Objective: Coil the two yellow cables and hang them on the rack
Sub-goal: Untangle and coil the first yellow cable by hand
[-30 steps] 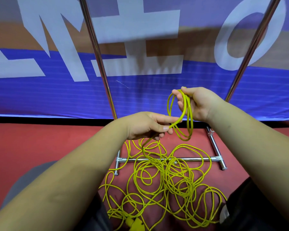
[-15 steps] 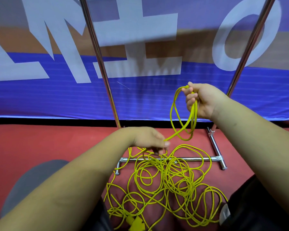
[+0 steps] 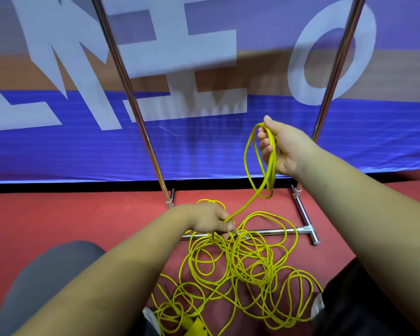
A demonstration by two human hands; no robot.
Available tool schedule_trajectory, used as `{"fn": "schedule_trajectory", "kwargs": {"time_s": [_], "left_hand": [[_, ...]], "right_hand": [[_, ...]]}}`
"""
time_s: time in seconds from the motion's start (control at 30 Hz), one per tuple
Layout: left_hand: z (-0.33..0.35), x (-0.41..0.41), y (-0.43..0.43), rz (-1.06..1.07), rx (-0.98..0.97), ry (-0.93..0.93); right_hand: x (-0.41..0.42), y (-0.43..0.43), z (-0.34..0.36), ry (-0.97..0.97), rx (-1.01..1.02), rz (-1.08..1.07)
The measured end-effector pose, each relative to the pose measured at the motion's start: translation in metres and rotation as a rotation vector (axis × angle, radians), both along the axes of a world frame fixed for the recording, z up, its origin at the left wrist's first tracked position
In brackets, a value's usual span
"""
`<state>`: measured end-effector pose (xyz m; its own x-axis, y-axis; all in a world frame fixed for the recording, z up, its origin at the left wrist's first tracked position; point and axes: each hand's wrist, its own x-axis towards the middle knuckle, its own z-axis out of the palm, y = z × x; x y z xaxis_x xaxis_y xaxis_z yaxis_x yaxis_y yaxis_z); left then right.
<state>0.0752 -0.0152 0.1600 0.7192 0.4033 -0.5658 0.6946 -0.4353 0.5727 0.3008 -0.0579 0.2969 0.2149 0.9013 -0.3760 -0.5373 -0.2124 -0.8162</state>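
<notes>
Coiling stage. Right hand [image 3: 284, 146], raised at the right, has its fingers curled round a small coil [image 3: 268, 166] of a few loops of yellow cable; left hand [image 3: 211, 221], lower and nearer, pinches the strand running from that coil down to the heap [image 3: 240, 267]; the heap sprawls tangled on the red floor [image 3: 58, 214], partly over the base bar of the rack [image 3: 277, 231]; whether it is one cable or two cannot be told. The cable looks thin, light and limp, with springy loops likely to snag; best taken on the free strand just clear of the heap.
</notes>
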Motion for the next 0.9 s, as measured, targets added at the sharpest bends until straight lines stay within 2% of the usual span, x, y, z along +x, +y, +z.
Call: {"fn": "schedule_trajectory", "kwargs": {"time_s": [0.13,0.23,0.47,0.6,0.9], "left_hand": [[0.017,-0.001,0.004,0.103,-0.150,-0.233],[0.031,-0.001,0.007,0.093,-0.161,-0.303],[0.022,0.010,0.002,0.130,-0.158,-0.179],[0.027,0.021,-0.003,0.073,-0.163,-0.246],[0.011,0.025,0.000,0.023,-0.024,-0.105]], "right_hand": [[-0.001,0.004,-0.002,-0.027,-0.040,-0.031],[-0.001,0.004,-0.004,-0.032,-0.068,-0.020],[0.011,0.009,-0.004,-0.045,-0.115,0.039],[0.010,0.012,-0.010,-0.123,-0.114,0.055],[0.011,0.018,-0.013,-0.063,-0.072,0.059]]}}
